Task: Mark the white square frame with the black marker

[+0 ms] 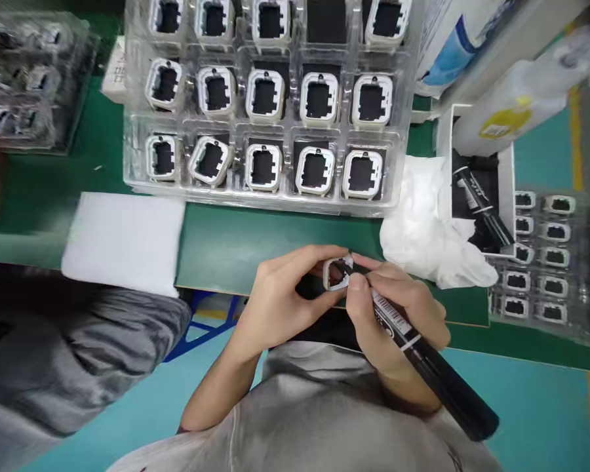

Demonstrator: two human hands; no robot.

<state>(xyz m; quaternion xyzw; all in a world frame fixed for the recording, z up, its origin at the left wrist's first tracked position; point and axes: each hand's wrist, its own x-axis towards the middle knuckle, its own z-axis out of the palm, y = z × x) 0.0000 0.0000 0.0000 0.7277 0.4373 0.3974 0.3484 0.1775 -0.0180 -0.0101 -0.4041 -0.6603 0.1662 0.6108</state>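
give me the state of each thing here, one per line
left hand: closed on the white frame
right hand: gripping the black marker
white frame: held off the table, marker tip on it
black marker: uncapped, tilted
clear tray: nearly full, one pocket without a frame
white cloth: crumpled
white box: open

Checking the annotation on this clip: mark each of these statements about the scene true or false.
1. The left hand holds a small white frame. True.
2. The right hand holds a screwdriver. False: it holds a black marker, tip at the frame.
3. The clear tray behind the hands is full of white frames. False: one pocket in the top row lacks one.
4. A white cloth lies right of the tray. True.
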